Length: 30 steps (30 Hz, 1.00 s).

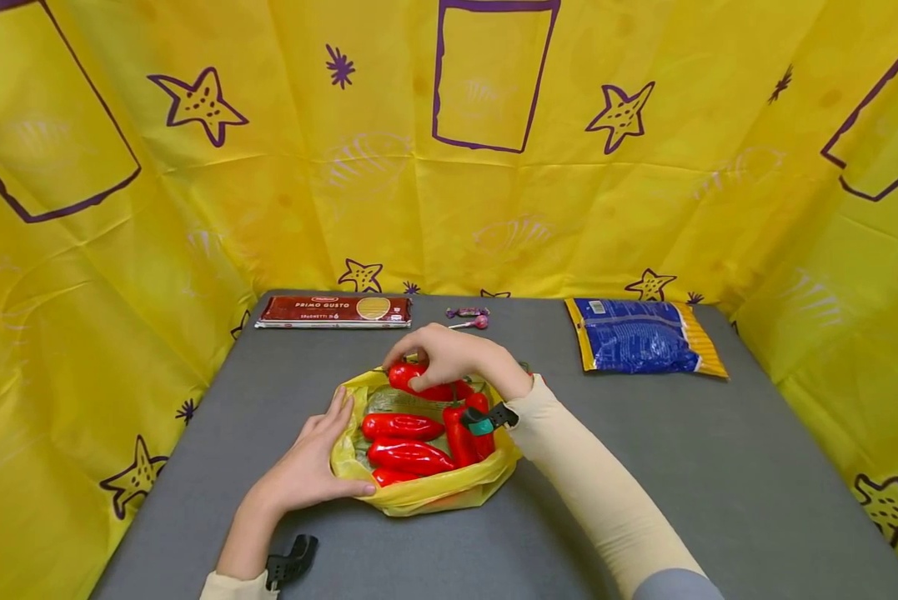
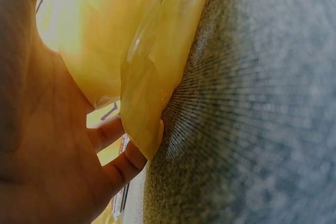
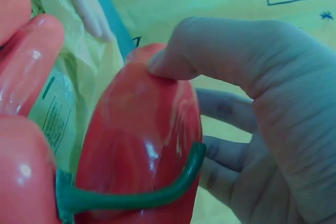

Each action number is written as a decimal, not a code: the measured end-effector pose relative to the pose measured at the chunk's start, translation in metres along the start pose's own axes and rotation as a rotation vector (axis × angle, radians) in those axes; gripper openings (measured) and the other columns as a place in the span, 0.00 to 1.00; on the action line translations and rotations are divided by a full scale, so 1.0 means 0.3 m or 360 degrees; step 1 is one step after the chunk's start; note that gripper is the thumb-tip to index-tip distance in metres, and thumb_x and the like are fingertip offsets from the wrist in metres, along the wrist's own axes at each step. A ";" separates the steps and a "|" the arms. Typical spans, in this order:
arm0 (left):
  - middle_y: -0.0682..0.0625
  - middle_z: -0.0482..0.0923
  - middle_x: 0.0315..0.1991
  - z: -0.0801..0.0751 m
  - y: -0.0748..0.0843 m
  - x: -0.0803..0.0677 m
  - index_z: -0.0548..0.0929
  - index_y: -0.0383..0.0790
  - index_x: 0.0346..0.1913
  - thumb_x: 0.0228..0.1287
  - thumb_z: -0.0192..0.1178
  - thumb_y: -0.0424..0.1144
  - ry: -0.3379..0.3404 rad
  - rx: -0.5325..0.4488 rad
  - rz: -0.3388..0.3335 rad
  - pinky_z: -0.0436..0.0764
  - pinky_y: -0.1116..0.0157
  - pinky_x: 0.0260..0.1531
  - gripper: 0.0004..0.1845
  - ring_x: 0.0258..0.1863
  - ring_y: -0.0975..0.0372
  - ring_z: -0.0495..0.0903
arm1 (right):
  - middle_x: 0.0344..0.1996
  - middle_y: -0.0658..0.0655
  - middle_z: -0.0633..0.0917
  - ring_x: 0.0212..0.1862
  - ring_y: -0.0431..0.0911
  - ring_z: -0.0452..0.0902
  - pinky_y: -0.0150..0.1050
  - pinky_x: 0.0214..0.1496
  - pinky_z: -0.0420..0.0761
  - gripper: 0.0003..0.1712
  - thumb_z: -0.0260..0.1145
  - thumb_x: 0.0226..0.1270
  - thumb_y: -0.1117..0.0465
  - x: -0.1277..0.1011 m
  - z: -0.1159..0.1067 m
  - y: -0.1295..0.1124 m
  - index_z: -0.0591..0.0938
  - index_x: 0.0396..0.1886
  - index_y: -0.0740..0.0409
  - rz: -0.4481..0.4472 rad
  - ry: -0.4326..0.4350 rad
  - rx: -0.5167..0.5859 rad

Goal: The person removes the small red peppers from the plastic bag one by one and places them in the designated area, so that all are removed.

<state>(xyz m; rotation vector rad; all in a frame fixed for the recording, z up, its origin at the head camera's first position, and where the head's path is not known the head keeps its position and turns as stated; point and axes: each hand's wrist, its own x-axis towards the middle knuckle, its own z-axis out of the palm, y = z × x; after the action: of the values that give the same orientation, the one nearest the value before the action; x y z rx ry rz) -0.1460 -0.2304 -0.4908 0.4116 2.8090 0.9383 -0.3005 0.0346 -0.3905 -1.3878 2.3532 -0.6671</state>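
A yellow plastic bag (image 1: 418, 492) lies open on the grey table (image 1: 719, 467) with several long red peppers (image 1: 407, 456) inside. My right hand (image 1: 441, 354) grips one red pepper (image 1: 418, 382) at the bag's far rim; in the right wrist view the thumb presses on that pepper (image 3: 142, 145), whose green stem (image 3: 152, 195) curves below. My left hand (image 1: 309, 462) rests flat against the bag's left side, fingers straight. In the left wrist view the palm (image 2: 47, 145) touches the yellow bag (image 2: 131, 51).
A red spaghetti packet (image 1: 334, 310) lies at the far left of the table, a blue and yellow packet (image 1: 644, 336) at the far right. Small wrapped sweets (image 1: 469, 317) sit between them. Yellow patterned sheeting walls in three sides.
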 end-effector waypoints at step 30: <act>0.44 0.36 0.88 0.001 0.000 -0.004 0.52 0.37 0.86 0.45 0.78 0.72 0.0037 0.0022 0.0042 0.73 0.36 0.63 0.74 0.74 0.43 0.59 | 0.42 0.52 0.90 0.30 0.44 0.79 0.36 0.34 0.81 0.25 0.73 0.69 0.63 -0.136 -0.015 0.040 0.86 0.66 0.52 0.0159 0.0781 0.0427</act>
<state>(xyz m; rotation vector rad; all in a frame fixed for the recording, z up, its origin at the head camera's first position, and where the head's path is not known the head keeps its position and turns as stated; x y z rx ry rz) -0.1448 -0.2305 -0.4910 0.4435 2.8391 0.9356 -0.2922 0.0765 -0.3916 -1.0717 2.5382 -1.3645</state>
